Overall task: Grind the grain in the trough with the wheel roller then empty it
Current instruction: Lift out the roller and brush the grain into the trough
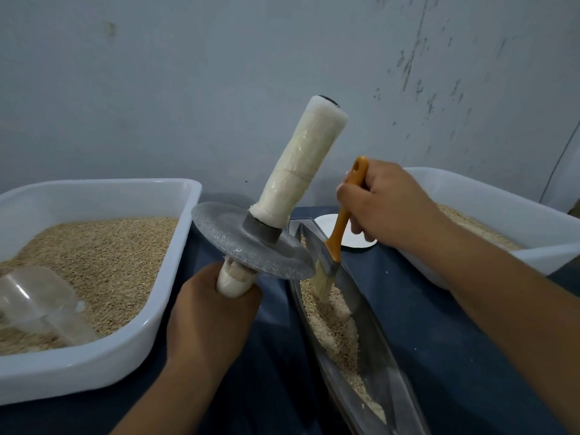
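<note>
Grain (337, 334) is seen lying crushed in trough (381, 365); wheel roller (251, 243) is held lifted clear, lower handle clenched by left hand (210, 312); brush (332, 255) is gripped by right hand (386, 199), bristles touching grain; grain could be flicked over the rim by hard sweeping.

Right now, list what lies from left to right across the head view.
Clear scoop → left bin of grain → left hand on the wheel roller → brush over the trough → right hand → right bin.
</note>
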